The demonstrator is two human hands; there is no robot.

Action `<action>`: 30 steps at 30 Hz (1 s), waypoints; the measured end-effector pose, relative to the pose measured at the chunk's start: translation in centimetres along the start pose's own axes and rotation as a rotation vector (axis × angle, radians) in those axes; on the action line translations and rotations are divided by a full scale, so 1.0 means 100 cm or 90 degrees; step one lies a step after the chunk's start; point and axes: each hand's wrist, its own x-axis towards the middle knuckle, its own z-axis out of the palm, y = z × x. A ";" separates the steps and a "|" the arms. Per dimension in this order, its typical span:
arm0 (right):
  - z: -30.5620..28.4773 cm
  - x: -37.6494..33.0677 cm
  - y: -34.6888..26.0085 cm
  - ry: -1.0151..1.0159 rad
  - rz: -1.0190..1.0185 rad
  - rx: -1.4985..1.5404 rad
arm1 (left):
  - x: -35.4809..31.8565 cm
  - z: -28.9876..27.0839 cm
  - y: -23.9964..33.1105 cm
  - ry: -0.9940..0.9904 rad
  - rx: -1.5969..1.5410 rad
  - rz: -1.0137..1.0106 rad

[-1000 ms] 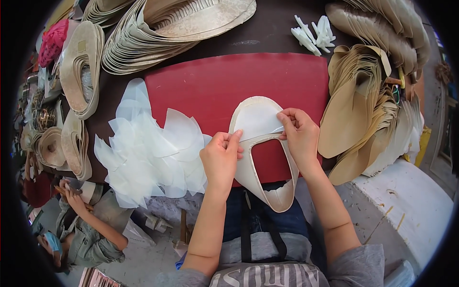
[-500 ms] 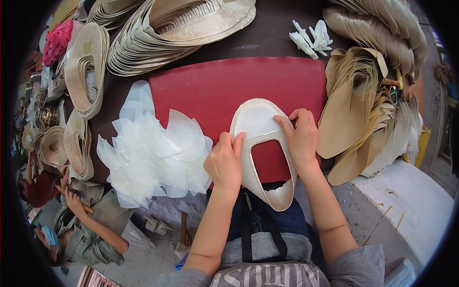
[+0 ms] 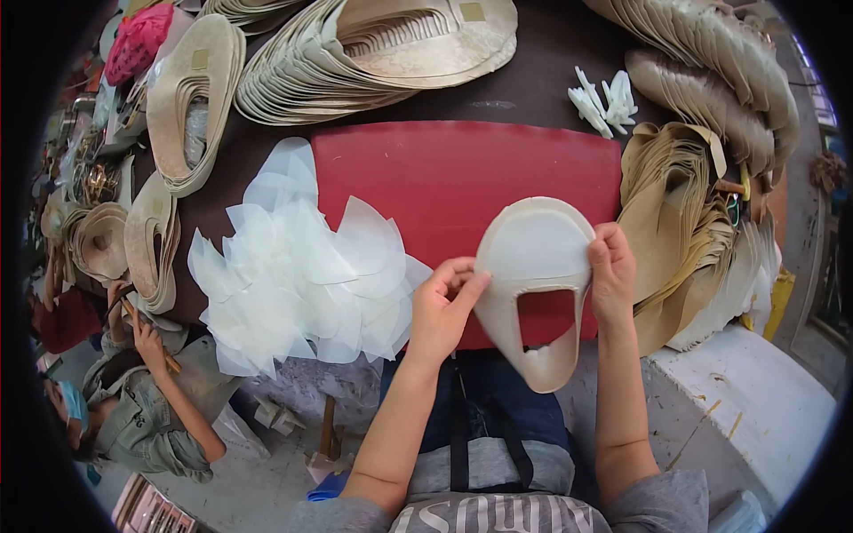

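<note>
From my remote post, I record the red mat (image 3: 418, 191) partly hidden by white sheets (image 3: 302, 280) at nine o'clock and the beige upper (image 3: 544, 281) at three. My view's top edge cuts the beige stack (image 3: 426, 58) at twelve. Clutter (image 3: 96, 182) near ten is too small to identify.

Red mat (image 3: 453, 178): spread on the dark tabletop (image 3: 493, 93), reaching beyond the left hand (image 3: 447, 302) and right hand (image 3: 613, 271).
White strips (image 3: 619, 102): a small loose bunch past the mat's far edge, beyond the right hand.
Pink cloth bundle (image 3: 139, 43): far beyond and left of the left hand.
Co-worker (image 3: 151, 435): well left of the left hand, in a grey-green top and blue mask (image 3: 73, 404), gripping something stick-like, partly blurred.
White ledge (image 3: 737, 417): right of the right hand and nearer the body, streaked brownish.
Yellow thing (image 3: 780, 302): well right of the right hand, partly hidden.
</note>
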 end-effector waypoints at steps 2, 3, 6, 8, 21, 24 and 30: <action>0.011 0.000 -0.010 0.025 0.006 0.095 | -0.004 -0.022 0.009 -0.142 -0.104 -0.164; 0.019 0.000 -0.012 0.031 0.010 0.067 | -0.010 -0.031 0.012 -0.157 -0.148 -0.172; 0.053 -0.013 -0.026 0.042 0.007 0.105 | -0.036 -0.051 0.036 -0.148 -0.384 -0.174; 0.082 -0.013 -0.047 0.091 0.010 0.194 | -0.061 -0.076 0.044 -0.219 -0.501 -0.172; 0.179 0.070 -0.086 -0.042 -0.168 0.026 | 0.117 -0.310 0.184 0.341 0.721 0.402; 0.179 0.123 -0.072 -0.012 -0.485 -0.458 | 0.156 -0.331 0.131 0.372 1.110 0.317; 0.165 0.196 -0.059 -0.193 -0.676 -0.675 | 0.165 -0.328 0.113 0.339 1.222 0.110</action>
